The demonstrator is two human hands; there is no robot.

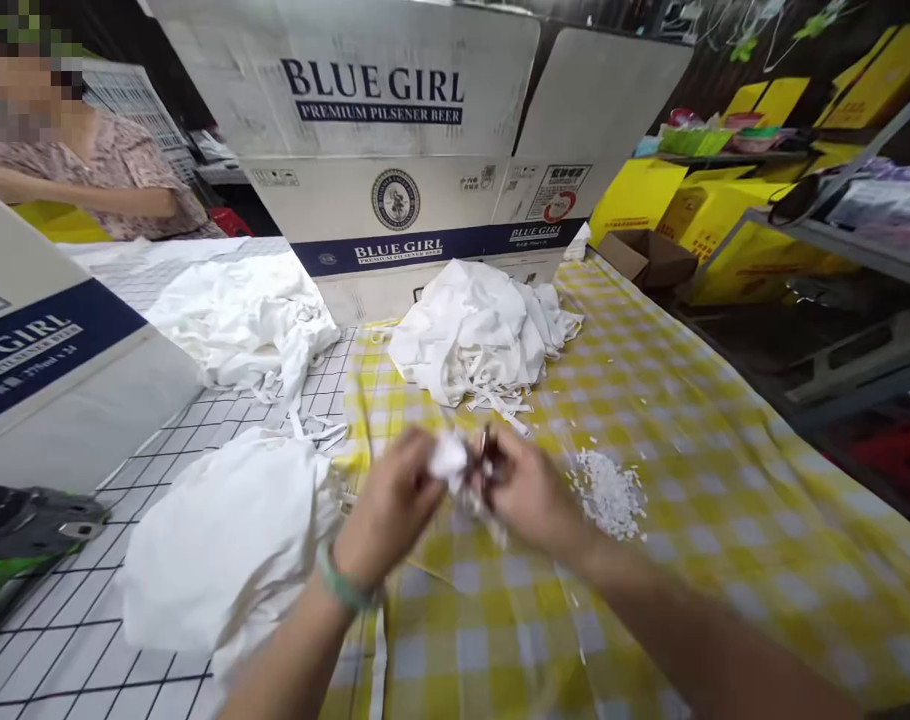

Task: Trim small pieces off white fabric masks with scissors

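My left hand, with a pale green bangle on its wrist, pinches a bunched white cloth piece above the checked tablecloth. Close against it, my right hand is closed around small dark snips; motion blurs their blades. The two hands nearly meet, and part of the cloth hangs between them. Beyond them lies a heap of white cloth pieces with narrow straps. A pile of small white scraps sits to the right of my right hand. More white cloth lies left of my left forearm.
A large beer carton stands behind the heap, and another carton is at the left. Another white cloth heap lies between them. A co-worker is at the far left. Yellow boxes and a shelf are at the right.
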